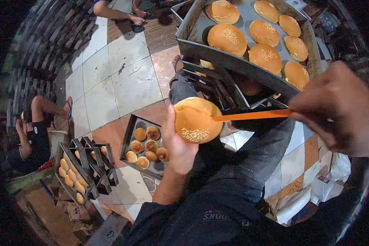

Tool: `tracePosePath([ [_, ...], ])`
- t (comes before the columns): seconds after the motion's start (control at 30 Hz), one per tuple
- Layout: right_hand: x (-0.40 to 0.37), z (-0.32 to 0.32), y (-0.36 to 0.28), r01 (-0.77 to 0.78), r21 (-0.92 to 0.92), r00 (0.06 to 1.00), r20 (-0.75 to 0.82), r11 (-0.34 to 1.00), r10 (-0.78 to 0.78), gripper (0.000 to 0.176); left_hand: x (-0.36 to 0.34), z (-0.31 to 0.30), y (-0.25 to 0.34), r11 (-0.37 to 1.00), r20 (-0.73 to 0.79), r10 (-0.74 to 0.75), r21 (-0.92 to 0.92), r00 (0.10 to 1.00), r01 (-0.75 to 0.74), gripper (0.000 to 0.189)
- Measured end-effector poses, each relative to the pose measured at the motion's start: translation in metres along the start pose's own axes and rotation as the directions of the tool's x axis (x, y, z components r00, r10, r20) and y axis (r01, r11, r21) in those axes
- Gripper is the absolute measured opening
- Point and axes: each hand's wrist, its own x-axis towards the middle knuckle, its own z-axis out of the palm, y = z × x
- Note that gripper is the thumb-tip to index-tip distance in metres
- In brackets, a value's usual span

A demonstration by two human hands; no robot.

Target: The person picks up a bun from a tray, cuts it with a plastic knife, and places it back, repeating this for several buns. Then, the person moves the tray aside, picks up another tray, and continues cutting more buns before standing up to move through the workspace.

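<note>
A round golden bun (194, 119) with a patch of sesame seeds sits in my left hand (178, 141), my fingers wrapped around its left edge. From the right, a long thin orange strip-like tool (254, 115) reaches the bun, its tip right at the bun's side. My right hand (334, 108), slightly blurred, grips the other end. Close above that hand stands a deep metal tray (242, 61) of large sesame buns (227, 39), on top of stacked trays.
On the tiled floor (133, 88) lies a tray (128, 127) of smaller buns, some dark on top. Stacked trays (92, 197) of buns stand further left. A person (39, 135) sits at the left; another person's legs (121, 15) show at top. Plastic bags (295, 205) lie lower right.
</note>
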Motion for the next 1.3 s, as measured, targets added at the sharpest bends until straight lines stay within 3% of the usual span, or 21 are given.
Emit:
tracePosePath([
  [0.17,0.009,0.019,0.002,0.038,0.158,0.998,-0.064,0.987,-0.029,0.005,0.005,0.002,0.003,0.996,0.025,-0.001,-0.09,1.0,0.003,0.036],
  [0.23,0.007,0.002,-0.002,-0.279,0.261,0.953,0.193,0.924,0.233,0.005,0.005,-0.001,0.008,0.994,0.02,0.008,-0.108,1.0,-0.006,0.036],
  [0.27,0.001,0.014,0.008,-0.051,0.202,0.998,0.037,0.978,0.044,0.006,0.004,-0.001,0.009,0.992,0.026,0.018,-0.129,1.0,-0.014,0.036],
  [0.37,0.014,0.038,0.0,0.032,0.243,0.997,-0.08,0.97,-0.012,0.007,0.009,0.001,-0.004,0.973,-0.058,0.023,-0.23,0.998,-0.036,0.035],
  [0.5,0.004,0.031,0.003,-0.051,0.353,0.996,-0.046,0.934,0.072,0.006,0.017,-0.012,0.012,0.963,-0.009,0.001,-0.268,1.0,-0.003,0.042],
  [0.53,0.007,0.038,0.002,-0.045,0.354,0.997,-0.045,0.934,0.065,0.006,0.018,-0.013,0.011,0.962,-0.032,0.024,-0.271,0.999,-0.032,0.042],
  [0.6,0.014,0.06,-0.001,0.084,0.367,0.966,-0.258,0.926,0.015,0.005,0.02,-0.012,0.009,0.951,-0.08,0.007,-0.306,0.997,-0.031,0.041],
  [0.83,0.01,0.072,-0.012,0.003,0.4,0.965,-0.243,0.917,0.102,0.005,0.027,-0.021,0.021,0.965,-0.227,0.063,-0.235,0.972,-0.117,0.04],
  [0.9,0.02,0.089,-0.016,0.025,0.387,0.957,-0.277,0.922,0.09,0.008,0.027,-0.015,0.016,0.92,-0.076,0.013,-0.391,0.997,-0.042,0.04],
  [0.93,0.023,0.094,-0.017,0.049,0.37,0.948,-0.31,0.928,0.074,0.011,0.028,-0.012,0.017,0.92,-0.071,0.009,-0.391,0.997,-0.037,0.04],
  [1.0,0.015,0.095,-0.018,0.039,0.383,0.949,-0.303,0.923,0.086,0.01,0.029,-0.004,0.026,0.962,-0.265,0.041,-0.251,0.963,-0.11,0.041],
  [1.13,0.012,0.107,-0.024,-0.001,0.386,0.942,-0.309,0.922,0.131,0.009,0.024,-0.001,0.04,0.971,-0.278,0.047,-0.213,0.959,-0.11,0.035],
  [1.3,0.013,0.107,-0.021,0.028,0.353,0.93,-0.351,0.935,0.105,0.011,0.025,0.001,0.033,0.955,-0.173,-0.042,-0.295,0.984,-0.012,0.057],
])
